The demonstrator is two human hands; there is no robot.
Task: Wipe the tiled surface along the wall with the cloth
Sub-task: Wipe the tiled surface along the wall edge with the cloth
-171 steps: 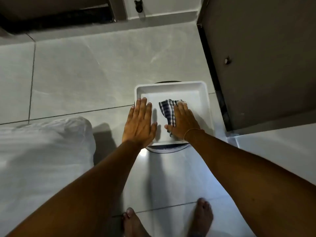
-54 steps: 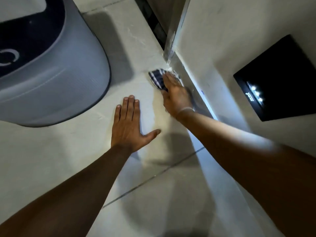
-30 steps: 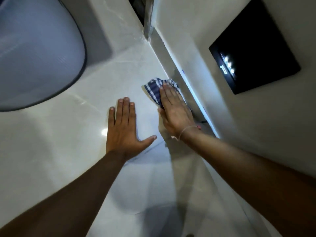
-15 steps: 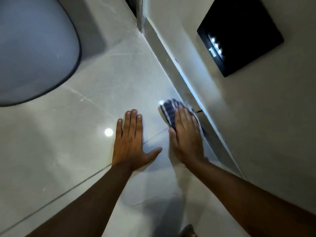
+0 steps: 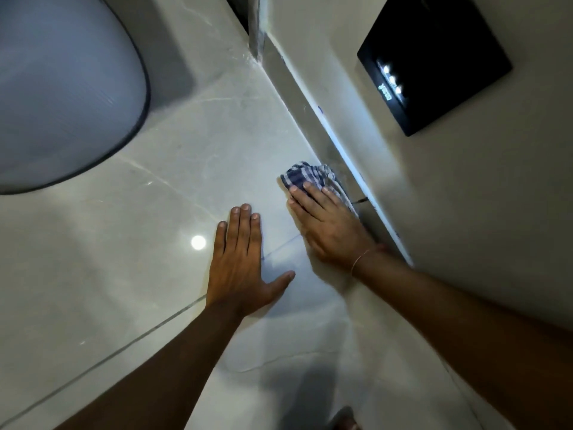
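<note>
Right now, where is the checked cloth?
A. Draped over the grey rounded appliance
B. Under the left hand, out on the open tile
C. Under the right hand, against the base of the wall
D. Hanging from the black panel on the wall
C: the right hand presses flat on the checked cloth where the tiled surface meets the wall, while the left hand lies bare on the tile beside it.
</note>
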